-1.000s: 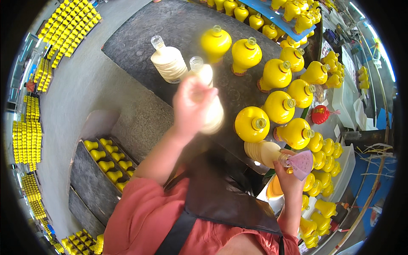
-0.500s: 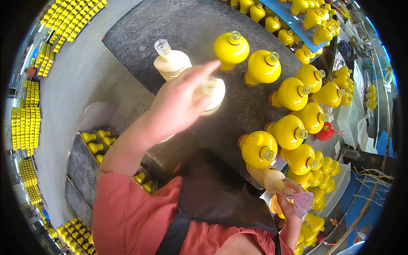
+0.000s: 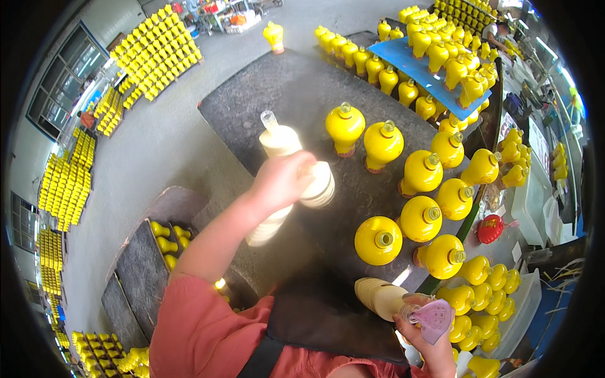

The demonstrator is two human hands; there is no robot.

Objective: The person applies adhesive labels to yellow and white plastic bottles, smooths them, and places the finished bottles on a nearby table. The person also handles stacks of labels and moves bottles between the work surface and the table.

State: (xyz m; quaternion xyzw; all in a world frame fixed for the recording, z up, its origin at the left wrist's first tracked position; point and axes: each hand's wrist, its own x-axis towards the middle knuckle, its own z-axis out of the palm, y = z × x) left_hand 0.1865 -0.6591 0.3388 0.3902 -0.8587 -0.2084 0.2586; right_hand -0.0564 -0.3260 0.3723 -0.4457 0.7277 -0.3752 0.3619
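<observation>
Over there, a cream bottle (image 3: pixel 381 297) with a ringed body leans in the right grip (image 3: pixel 427 340), a lilac fan-shaped piece (image 3: pixel 435 318) at its clear neck. The left grip (image 3: pixel 285 179) hides a second bottle's (image 3: pixel 319 189) neck; another bottle (image 3: pixel 282 141) shows just behind, clear neck bare.

Left hand (image 3: pixel 282 181), outstretched earlier, now curled over top of cream bottle (image 3: pixel 321 191); lone far yellow bottle (image 3: pixel 273 36) newly in view.

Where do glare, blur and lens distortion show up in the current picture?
Head view: glare bleaches the pale bottles beside the left hand; head view: that hand looks slightly soft; head view: the window leans near the fisheye's dark rim.
</observation>
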